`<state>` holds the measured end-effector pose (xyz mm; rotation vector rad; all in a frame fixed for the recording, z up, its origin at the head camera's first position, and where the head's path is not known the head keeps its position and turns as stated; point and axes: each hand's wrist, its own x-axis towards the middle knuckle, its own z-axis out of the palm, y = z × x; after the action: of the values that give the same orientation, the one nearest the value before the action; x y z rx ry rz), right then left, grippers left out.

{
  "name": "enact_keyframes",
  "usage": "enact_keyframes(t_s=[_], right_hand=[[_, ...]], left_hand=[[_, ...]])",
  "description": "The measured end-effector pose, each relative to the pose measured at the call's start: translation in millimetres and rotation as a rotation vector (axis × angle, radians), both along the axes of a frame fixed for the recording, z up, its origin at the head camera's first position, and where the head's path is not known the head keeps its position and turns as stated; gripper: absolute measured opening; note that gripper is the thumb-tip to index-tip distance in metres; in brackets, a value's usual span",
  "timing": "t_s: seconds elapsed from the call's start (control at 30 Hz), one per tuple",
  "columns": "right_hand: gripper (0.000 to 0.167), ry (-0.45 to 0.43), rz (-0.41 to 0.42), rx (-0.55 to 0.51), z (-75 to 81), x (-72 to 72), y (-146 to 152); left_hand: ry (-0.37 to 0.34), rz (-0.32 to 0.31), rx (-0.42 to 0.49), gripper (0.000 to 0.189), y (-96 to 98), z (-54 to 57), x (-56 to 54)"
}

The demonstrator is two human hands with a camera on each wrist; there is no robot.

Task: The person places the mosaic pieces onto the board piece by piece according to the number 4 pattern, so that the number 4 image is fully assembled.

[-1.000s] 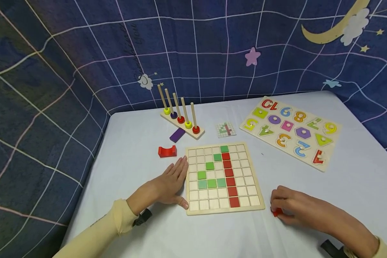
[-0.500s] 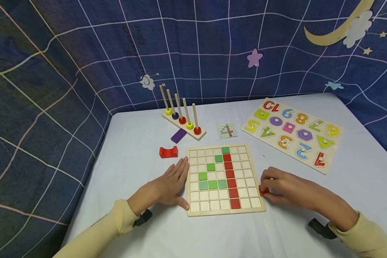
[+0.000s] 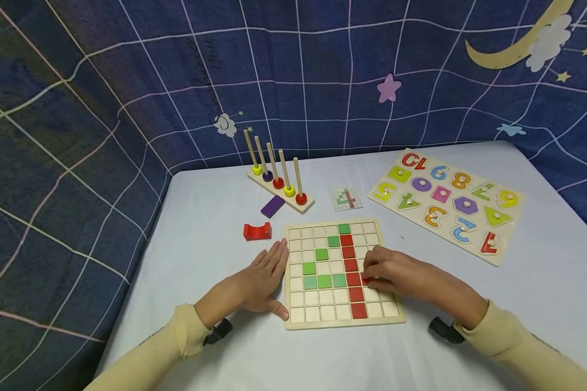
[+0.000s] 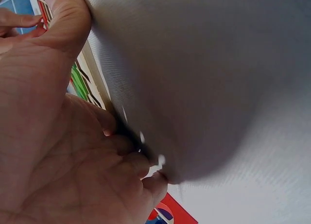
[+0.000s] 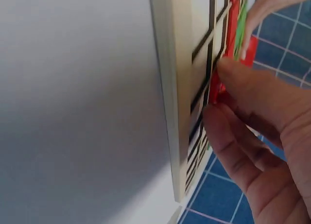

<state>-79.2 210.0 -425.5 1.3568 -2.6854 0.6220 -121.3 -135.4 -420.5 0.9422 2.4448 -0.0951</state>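
A wooden grid board [image 3: 344, 326] lies on the white-covered table, with several green tiles [image 3: 324, 281] in a slanting line and a short row, and a column of red tiles [image 3: 350, 265]. My left hand [image 3: 259, 279] lies flat along the board's left edge, fingers straight and thumb at the lower left corner. Over the board's right half, my right hand [image 3: 401, 274] pinches a red tile [image 5: 215, 85] between thumb and fingertips. In the head view that tile shows just right of the red column, mostly hidden by the fingers.
Behind the board stand a peg stacker [image 3: 280, 190] with coloured rings, a purple block [image 3: 272, 207] and a small pattern card [image 3: 346, 200]. A red arched block [image 3: 257, 232] sits near my left fingertips. At the right back lies a number puzzle [image 3: 450, 203].
My right hand has carried the red tile leftward and up from the table right of the board to over the grid. My left hand has stayed at the board's edge.
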Motion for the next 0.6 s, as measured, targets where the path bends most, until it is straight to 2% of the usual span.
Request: enact_keyframes(t_s=[0.2,0.33,0.6], right_hand=[[0.014,0.080,-0.013,-0.067,-8.2,4.1,0],[0.015,0.091,-0.010,-0.104,-10.1,5.7,-2],[0.014,0.085,-0.065,-0.031,-5.4,11.4,-6]], left_hand=[[0.003,0.000,0.002,0.142,0.3,-3.5,-0.7],[-0.011,0.008,0.016,0.142,-1.5,-2.0,1.4],[-0.037,0.018,0.048,0.142,-2.2,1.2,1.5]])
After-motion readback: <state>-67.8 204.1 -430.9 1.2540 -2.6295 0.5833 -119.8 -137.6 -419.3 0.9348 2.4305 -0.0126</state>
